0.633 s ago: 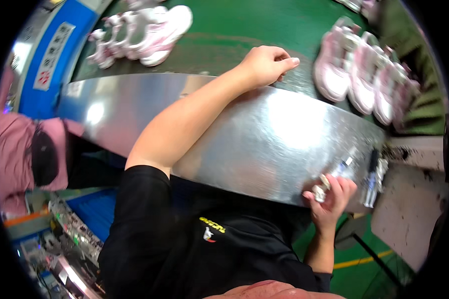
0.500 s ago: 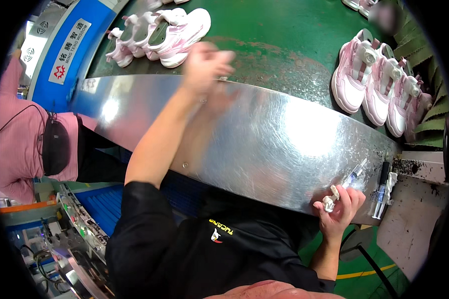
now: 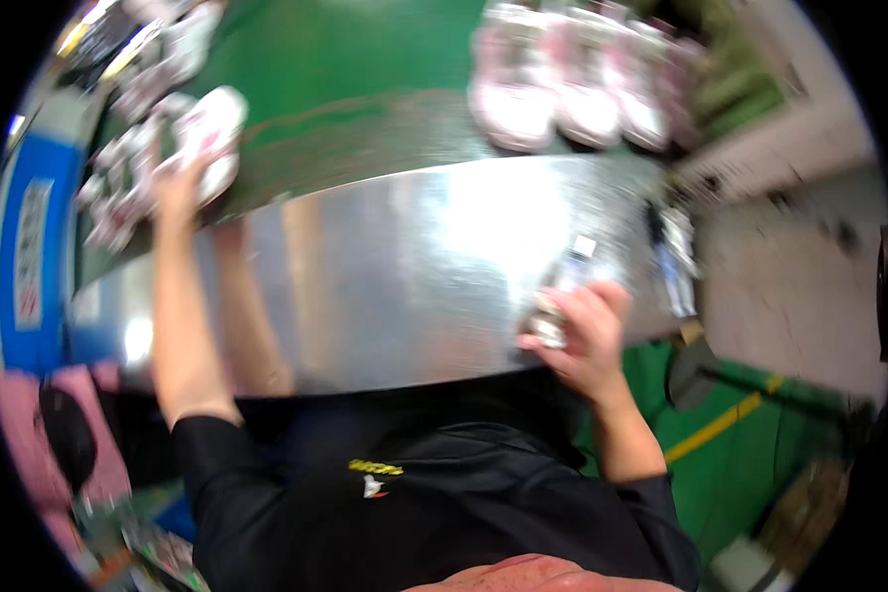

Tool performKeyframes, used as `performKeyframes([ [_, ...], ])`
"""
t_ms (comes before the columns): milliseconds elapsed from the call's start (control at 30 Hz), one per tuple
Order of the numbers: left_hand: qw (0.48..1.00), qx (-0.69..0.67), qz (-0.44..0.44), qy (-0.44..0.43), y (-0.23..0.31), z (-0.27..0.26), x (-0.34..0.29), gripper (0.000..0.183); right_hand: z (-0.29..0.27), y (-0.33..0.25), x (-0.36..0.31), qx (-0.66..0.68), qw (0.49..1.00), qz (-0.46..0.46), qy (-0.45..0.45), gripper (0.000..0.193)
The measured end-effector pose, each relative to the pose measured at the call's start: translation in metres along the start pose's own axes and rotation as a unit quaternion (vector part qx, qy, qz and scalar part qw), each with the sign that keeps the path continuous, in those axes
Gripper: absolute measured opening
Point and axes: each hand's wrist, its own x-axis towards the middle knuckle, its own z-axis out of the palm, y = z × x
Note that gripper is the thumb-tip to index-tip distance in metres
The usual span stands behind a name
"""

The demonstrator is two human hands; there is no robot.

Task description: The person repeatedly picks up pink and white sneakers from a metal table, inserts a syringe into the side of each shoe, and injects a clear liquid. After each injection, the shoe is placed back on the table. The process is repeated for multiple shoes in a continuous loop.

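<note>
Blurred by motion, my left hand (image 3: 180,185) reaches to the far left, its fingers around the near end of a pink and white shoe (image 3: 222,123). That shoe is the rightmost of a row of similar shoes (image 3: 118,183) on the green surface. My right hand (image 3: 590,335) is closed over the near right part of the metal table edge, holding a crumpled whitish wad (image 3: 546,326), perhaps tissue or cloth. Just beyond its fingers, a clear syringe-like tube (image 3: 575,259) lies on the metal; whether the hand touches it, I cannot tell.
Another row of pink and white shoes (image 3: 513,89) stands at the far right of the green surface (image 3: 365,69). Slim tubes (image 3: 673,261) and a dark stick lie at the right end of the metal ledge (image 3: 365,286). A person in pink (image 3: 20,424) is at left.
My view has turned, and the scene is more blurred. My left hand has moved left onto the shoe. My right hand still holds the whitish wad.
</note>
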Motion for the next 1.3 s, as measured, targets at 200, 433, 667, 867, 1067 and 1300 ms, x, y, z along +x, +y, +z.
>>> performKeyframes([
  [200, 0.997, -0.070, -0.028, -0.033, -0.019, -0.063, -0.088, 0.048, 0.000, 0.008, -0.004, -0.008, 0.998, -0.026, 0.053, 0.049],
  [433, 0.924, 0.191, 0.298, -0.142, 0.061, 0.013, -0.264, 0.073, -0.018, 0.002, -0.032, 0.134, 0.989, 0.027, 0.053, 0.054],
  [667, 0.973, -0.010, 0.062, -0.223, 0.049, -0.010, -0.182, 0.061, -0.039, -0.007, -0.059, 0.223, 0.966, 0.126, 0.031, 0.056],
  [867, 0.871, -0.118, 0.033, -0.476, -0.030, 0.003, -0.058, 0.054, -0.062, -0.020, -0.064, 0.204, 0.950, 0.234, -0.033, 0.058],
  [1067, 0.933, -0.164, -0.086, -0.309, 0.067, 0.049, -0.140, 0.051, -0.056, -0.032, -0.069, 0.298, 0.938, 0.176, -0.012, 0.050],
  [1300, 0.838, -0.341, -0.179, -0.386, 0.088, 0.077, -0.199, 0.048, -0.057, -0.045, -0.026, 0.477, 0.863, 0.152, -0.069, 0.058],
])
